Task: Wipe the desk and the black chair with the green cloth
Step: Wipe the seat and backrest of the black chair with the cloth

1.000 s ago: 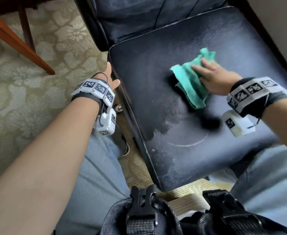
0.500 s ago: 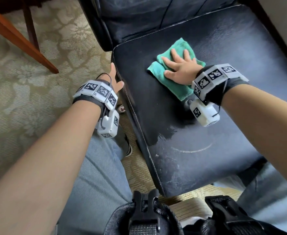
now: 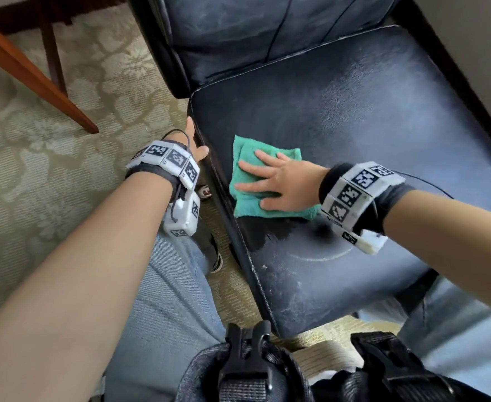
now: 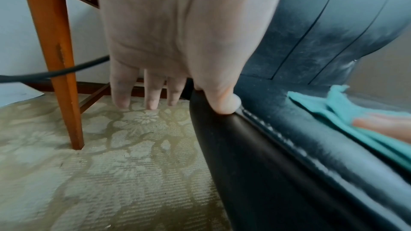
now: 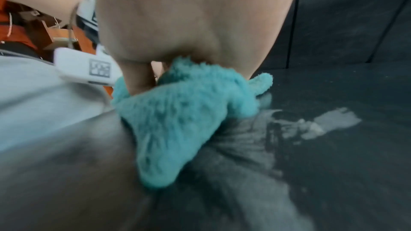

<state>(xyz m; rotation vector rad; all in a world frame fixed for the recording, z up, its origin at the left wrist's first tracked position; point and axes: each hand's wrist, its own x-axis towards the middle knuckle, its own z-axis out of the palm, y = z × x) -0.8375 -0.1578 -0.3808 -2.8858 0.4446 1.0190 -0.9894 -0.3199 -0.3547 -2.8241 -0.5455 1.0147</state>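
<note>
Green cloth [image 3: 255, 181] under flat right hand [image 3: 284, 184]; left hand [image 3: 196, 146] relaxed, touching black chair [image 3: 354, 117] edge.

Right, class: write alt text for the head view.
A right hand presses a green cloth flat on a dusty black chair seat, while the left hand rests on the seat's edge above patterned carpet.

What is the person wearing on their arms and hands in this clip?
Bare forearms, no gloves. Each wrist carries a dark fabric cuff under a white segmented band printed with black square markers, plus a white box-shaped camera module with its own marker. Thin black cables loop from the bands.
</note>
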